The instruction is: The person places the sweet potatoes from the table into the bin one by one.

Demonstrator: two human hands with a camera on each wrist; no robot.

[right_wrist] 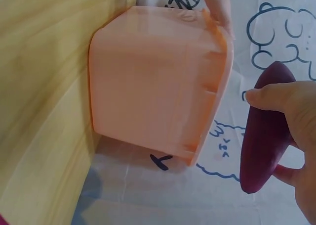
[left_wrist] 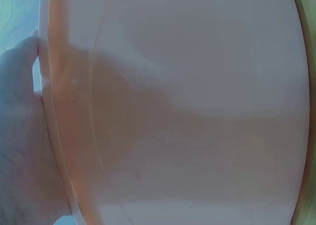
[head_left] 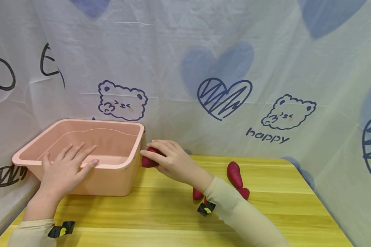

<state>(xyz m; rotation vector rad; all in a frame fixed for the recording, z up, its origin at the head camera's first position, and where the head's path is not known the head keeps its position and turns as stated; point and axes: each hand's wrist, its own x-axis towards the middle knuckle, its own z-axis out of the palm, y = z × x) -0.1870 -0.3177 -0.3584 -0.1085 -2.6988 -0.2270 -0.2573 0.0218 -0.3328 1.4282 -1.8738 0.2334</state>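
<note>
A dark red sweet potato [head_left: 147, 162] is held up just off the right side of a pink plastic basin [head_left: 111, 166]. My right hand [head_left: 177, 163] grips it between thumb and fingers, and in the right wrist view the sweet potato [right_wrist: 264, 141] appears long and tapered. Over the basin's front rim lies my left hand [head_left: 65, 171], its fingers spread and reaching above the inside. The left wrist view is mostly filled by the basin's outer wall [left_wrist: 212, 62], with part of the left hand [left_wrist: 19, 126] at the rim. The basin's floor is partly hidden.
On the yellow wood-grain table [head_left: 173, 219], more sweet potatoes lie to the right: one long piece [head_left: 234, 174], a second touching it [head_left: 244, 193], and another [head_left: 197, 194] partly behind the right forearm. A printed white curtain [head_left: 173, 68] hangs behind the table.
</note>
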